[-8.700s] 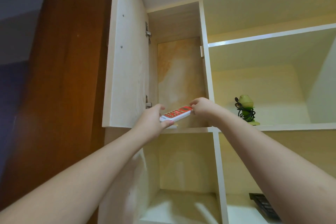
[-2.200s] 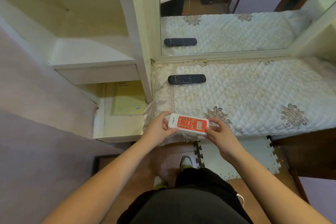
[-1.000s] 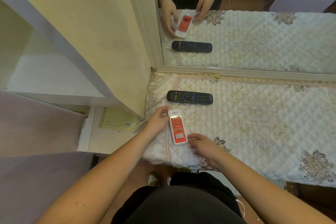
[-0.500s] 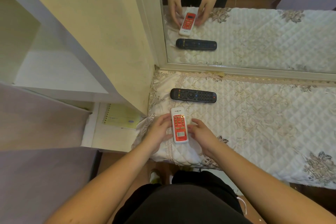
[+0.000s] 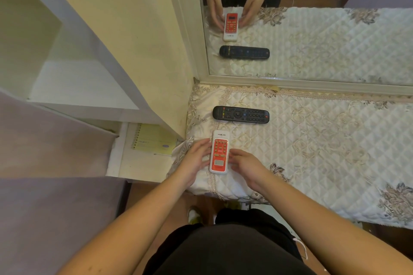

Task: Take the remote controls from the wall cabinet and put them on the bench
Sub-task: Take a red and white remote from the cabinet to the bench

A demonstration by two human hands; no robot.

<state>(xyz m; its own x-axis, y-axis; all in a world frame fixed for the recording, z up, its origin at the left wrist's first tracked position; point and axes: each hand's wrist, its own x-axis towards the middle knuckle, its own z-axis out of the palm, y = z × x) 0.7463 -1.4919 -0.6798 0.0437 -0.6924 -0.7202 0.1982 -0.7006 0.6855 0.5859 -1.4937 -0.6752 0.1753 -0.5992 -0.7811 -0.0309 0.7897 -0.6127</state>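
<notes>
A white remote with a red face [image 5: 219, 154] lies flat on the quilted bench [image 5: 317, 140], near its left front corner, pointing away from me. My left hand [image 5: 196, 161] presses against its left side. My right hand [image 5: 245, 164] touches its right side with fingers spread. Both hands still flank the remote. A black remote [image 5: 241, 115] lies crosswise on the bench just beyond it.
A mirror [image 5: 312, 29] stands along the back of the bench and reflects both remotes and my hands. To the left are a cream cabinet side panel [image 5: 125, 35], an open shelf [image 5: 73, 87] and a yellow notebook [image 5: 154, 139] on a low ledge.
The red remote came down from the cabinet, was turned to point lengthwise away from me and set on the bench. In the last half second my hands barely shifted.
</notes>
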